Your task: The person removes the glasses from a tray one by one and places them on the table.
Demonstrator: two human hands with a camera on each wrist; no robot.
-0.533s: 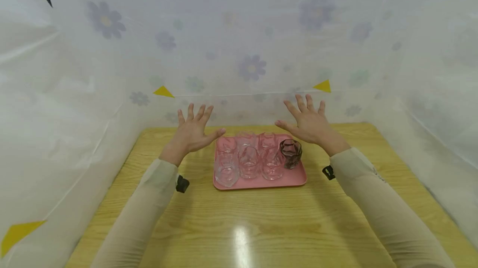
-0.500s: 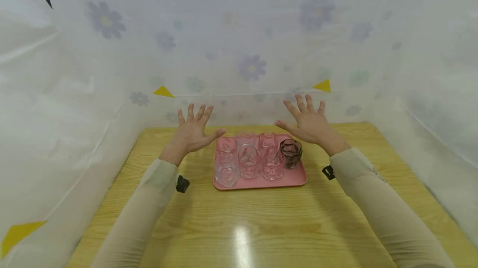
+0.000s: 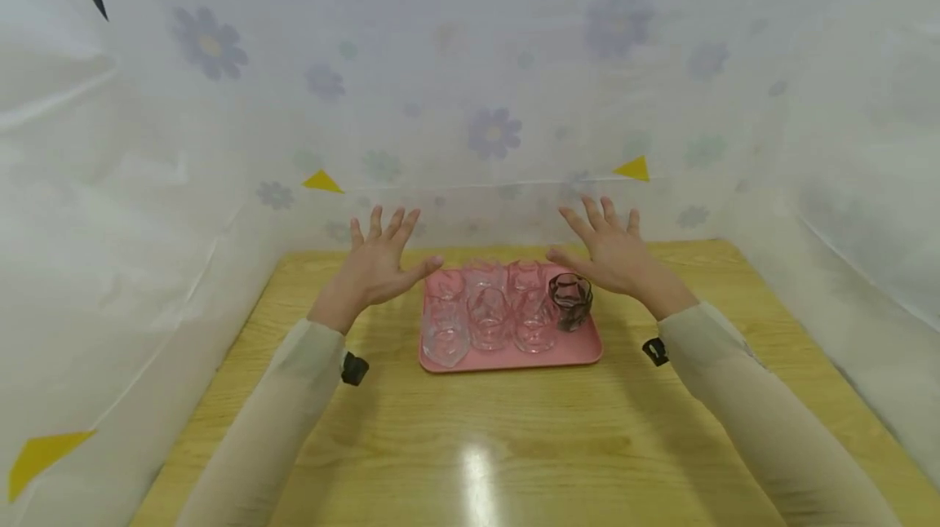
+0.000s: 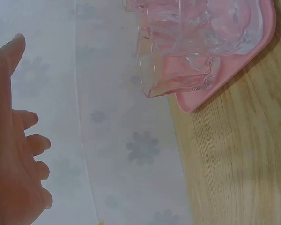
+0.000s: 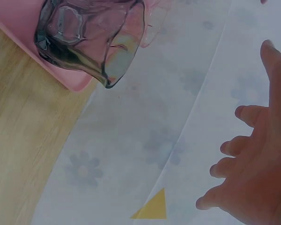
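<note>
A pink tray (image 3: 499, 361) lies on the table with several clear glasses (image 3: 489, 319) standing on it in two rows. One dark smoky glass (image 3: 570, 298) is at the tray's right side; the right wrist view shows its wavy rim up close. Spread-fingered, my left hand (image 3: 378, 266) hovers past the tray's left edge and holds nothing. My right hand (image 3: 613, 254) is held in the air at the far right corner, fingers apart, nearest the smoky glass. Neither hand appears to touch the glasses. Some rear glasses are partly hidden behind the front ones.
The wooden table (image 3: 470, 437) reaches back to a white flowered curtain (image 3: 419, 70), which also closes off both sides. Yellow triangles (image 3: 323, 181) and black ones mark the curtain. A dark wrist mount (image 3: 355, 368) sits under each sleeve.
My right hand has dropped slightly and its wrist has shifted a little to the right. The left hand has barely moved. Tray and glasses stay in place.
</note>
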